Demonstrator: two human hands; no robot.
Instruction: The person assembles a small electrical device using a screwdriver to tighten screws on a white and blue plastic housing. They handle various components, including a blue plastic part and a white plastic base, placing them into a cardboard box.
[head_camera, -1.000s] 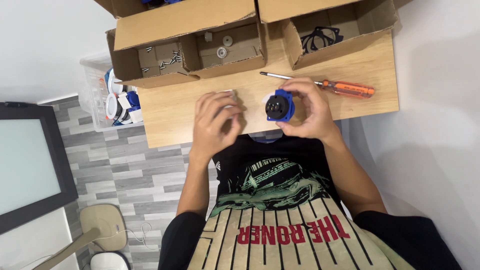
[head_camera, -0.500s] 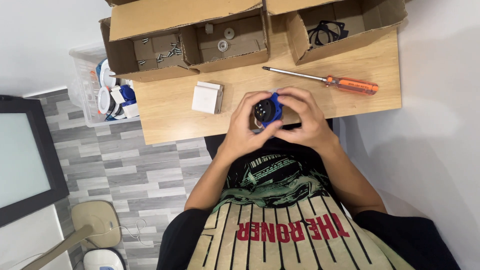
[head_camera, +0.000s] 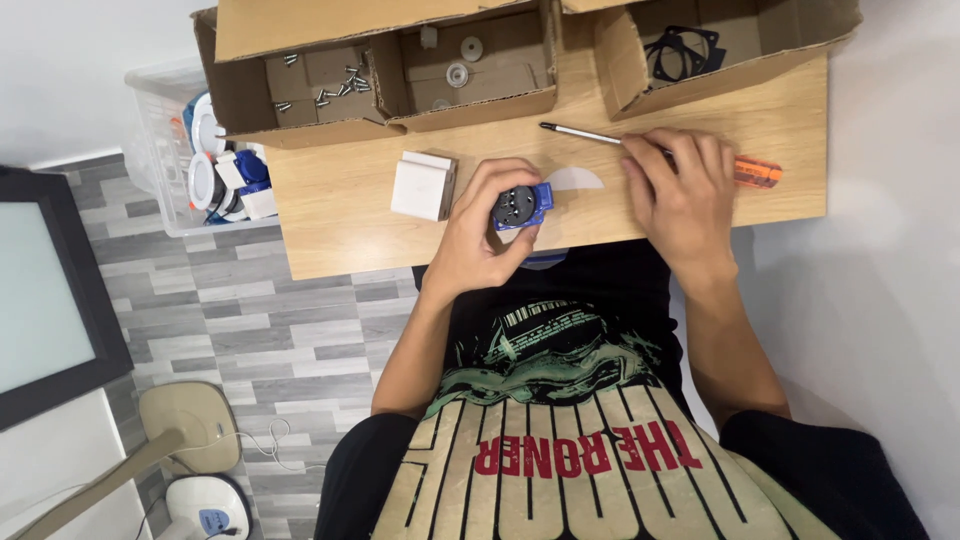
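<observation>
My left hand (head_camera: 482, 232) grips a blue and black round socket part (head_camera: 520, 206) at the near edge of the wooden table (head_camera: 340, 225). My right hand (head_camera: 676, 190) lies palm down over an orange-handled screwdriver (head_camera: 757, 172), whose metal shaft (head_camera: 580, 133) sticks out to the left; whether the fingers close on it I cannot tell. A white square box-shaped part (head_camera: 423, 186) sits on the table just left of my left hand. A thin white half-disc (head_camera: 575, 180) lies between the hands.
Open cardboard boxes stand along the table's far side: one with screws (head_camera: 325, 82), one with round washers (head_camera: 460, 62), one with black gaskets (head_camera: 685, 50). A clear plastic bin (head_camera: 170, 150) of white and blue parts stands on the floor to the left. A dark screen (head_camera: 45, 290) is at far left.
Both hands held the blue part half a second ago. My right hand has let go and moved right onto the screwdriver; my left hand keeps the part.
</observation>
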